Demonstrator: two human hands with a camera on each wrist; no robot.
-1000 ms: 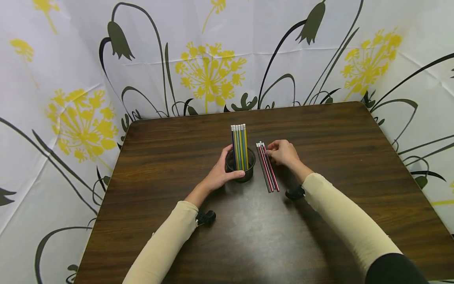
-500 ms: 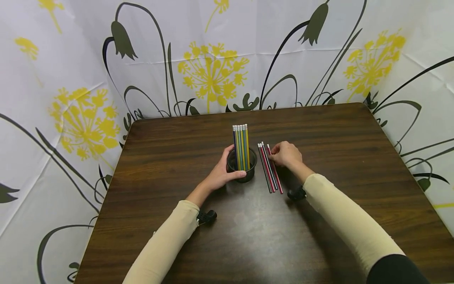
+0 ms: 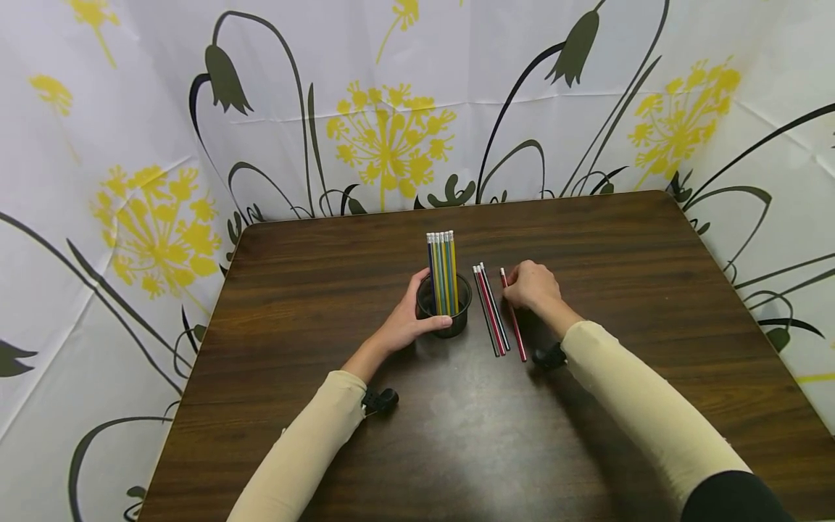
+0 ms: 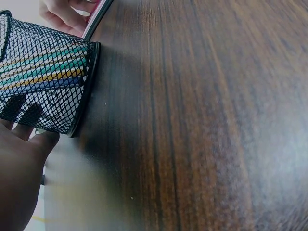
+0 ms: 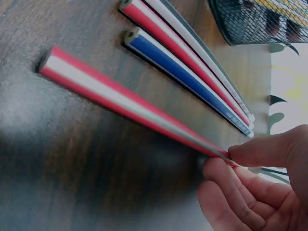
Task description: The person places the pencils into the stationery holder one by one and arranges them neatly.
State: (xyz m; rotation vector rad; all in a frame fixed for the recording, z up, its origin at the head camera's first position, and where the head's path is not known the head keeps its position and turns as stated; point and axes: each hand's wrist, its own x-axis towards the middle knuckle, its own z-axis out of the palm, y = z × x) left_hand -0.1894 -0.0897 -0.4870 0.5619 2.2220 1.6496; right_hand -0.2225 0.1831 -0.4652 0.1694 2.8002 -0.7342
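Observation:
My left hand [image 3: 404, 320] grips a black wire-mesh pencil cup [image 3: 455, 328] that stands on the table, fingers behind it and thumb across the front. Inside, a row of pencils [image 3: 443, 274] stands upright, yellow, teal and dark blue, eraser ends up. To the cup's right, my right hand [image 3: 535, 287] pinches a red-and-white striped pencil [image 5: 125, 103] between thumb and fingers near its eraser end; the other end points back toward me, low over the table. Between that pencil and the cup lie three more side by side: a blue pencil [image 5: 183, 74], a red pencil [image 5: 168, 36] and a dark one with white.
The brown wood-grain table [image 3: 326, 275] reaches back to a white curtain [image 3: 274, 130] with yellow and grey flowers. A black wrist camera [image 3: 381, 400] sits by the left wrist, another [image 3: 549, 357] by the right.
My right hand has drawn the red-striped pencil to the right, apart from the other loose pencils. The left hand keeps its hold on the cup.

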